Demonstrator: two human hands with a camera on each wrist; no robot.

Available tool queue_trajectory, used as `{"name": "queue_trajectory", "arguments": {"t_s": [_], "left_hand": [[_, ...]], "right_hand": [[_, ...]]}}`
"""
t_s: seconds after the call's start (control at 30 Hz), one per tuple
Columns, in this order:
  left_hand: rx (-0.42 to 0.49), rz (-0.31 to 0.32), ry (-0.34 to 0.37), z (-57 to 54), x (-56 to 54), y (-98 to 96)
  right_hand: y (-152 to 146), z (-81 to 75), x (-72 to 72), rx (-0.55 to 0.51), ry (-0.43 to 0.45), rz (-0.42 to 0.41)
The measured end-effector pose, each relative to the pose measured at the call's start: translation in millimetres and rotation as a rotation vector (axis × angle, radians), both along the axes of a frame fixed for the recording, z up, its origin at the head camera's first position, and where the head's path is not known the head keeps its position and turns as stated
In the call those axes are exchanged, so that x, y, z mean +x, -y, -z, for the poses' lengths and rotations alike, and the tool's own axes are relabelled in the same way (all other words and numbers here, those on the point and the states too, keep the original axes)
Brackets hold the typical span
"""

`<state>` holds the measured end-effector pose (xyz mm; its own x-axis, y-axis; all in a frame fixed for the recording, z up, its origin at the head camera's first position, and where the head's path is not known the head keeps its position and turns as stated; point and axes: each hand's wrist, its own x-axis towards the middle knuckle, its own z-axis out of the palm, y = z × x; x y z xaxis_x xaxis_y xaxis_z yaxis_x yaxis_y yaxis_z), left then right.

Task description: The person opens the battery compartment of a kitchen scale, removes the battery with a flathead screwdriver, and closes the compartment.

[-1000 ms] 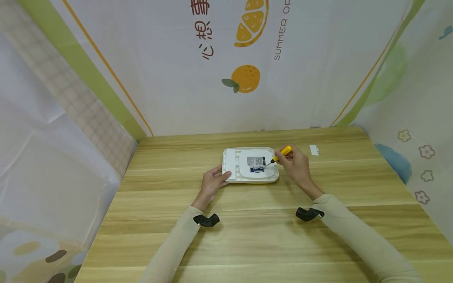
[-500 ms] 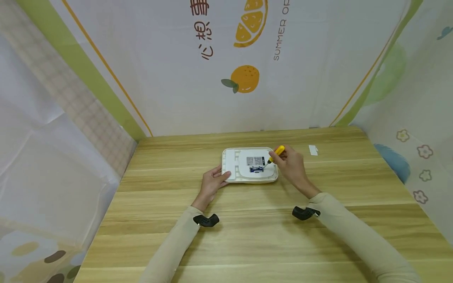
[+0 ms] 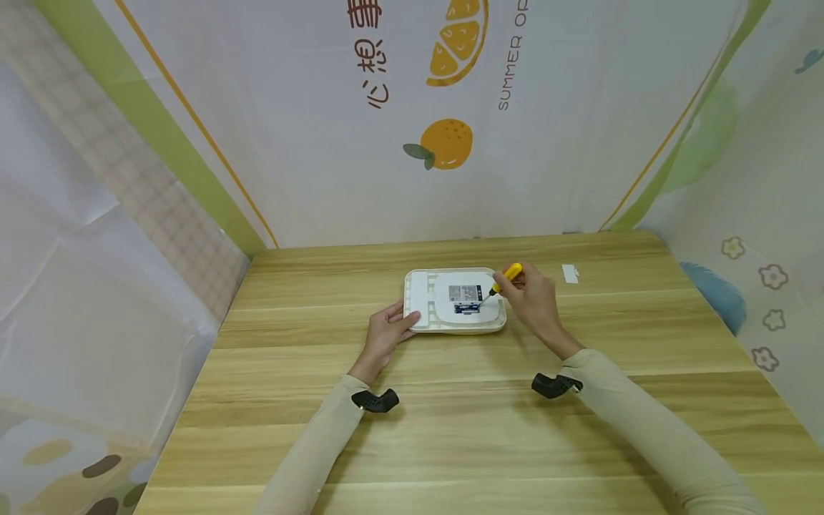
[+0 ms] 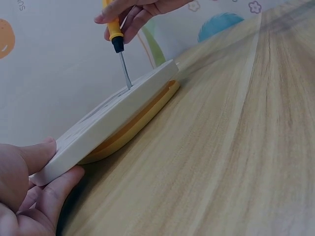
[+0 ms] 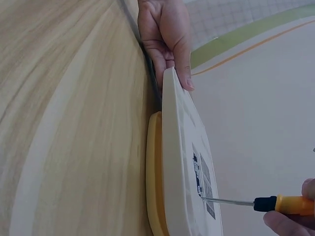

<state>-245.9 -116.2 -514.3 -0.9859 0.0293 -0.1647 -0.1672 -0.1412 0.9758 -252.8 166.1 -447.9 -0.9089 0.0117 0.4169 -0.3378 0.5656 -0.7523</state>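
Observation:
A white device (image 3: 421, 300) like an upturned kitchen scale shows its back, with a label (image 3: 465, 293) and an uncovered battery compartment. Blue batteries (image 3: 467, 308) lie in that compartment. Its yellow part (image 4: 123, 135) faces the tabletop, and the left wrist view shows the device tilted. My left hand (image 3: 385, 330) grips the device's left end, thumb on top and fingers beneath. Between thumb and fingers of my right hand (image 3: 534, 297) is a yellow-handled screwdriver (image 3: 511, 272). The shaft (image 5: 229, 201) slants down, its tip right at the batteries' right end.
A small white plastic piece (image 3: 570, 273), like a battery cover, lies on the wooden table (image 3: 450, 429) to the right of the device. Printed cloth (image 3: 309, 143) hangs behind the table and along both sides. Each sleeve carries a black wrist mount (image 3: 375, 400).
My right hand shifted slightly left with the screwdriver, then barely moved, while the tip stayed by the batteries. The left hand and the device have kept their place.

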Motion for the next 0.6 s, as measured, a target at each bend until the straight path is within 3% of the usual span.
{"name": "queue_trajectory", "arguments": {"t_s": [0.43,0.6], "left_hand": [[0.009,-0.001,-0.009,-1.0,1.1,0.8],[0.004,-0.001,-0.006,-0.4,0.8,1.3]], "right_hand": [[6,-0.8,0.2,0.016,-0.011,-0.010],[15,-1.6,4.6,0.121,-0.130,-0.027]]}}
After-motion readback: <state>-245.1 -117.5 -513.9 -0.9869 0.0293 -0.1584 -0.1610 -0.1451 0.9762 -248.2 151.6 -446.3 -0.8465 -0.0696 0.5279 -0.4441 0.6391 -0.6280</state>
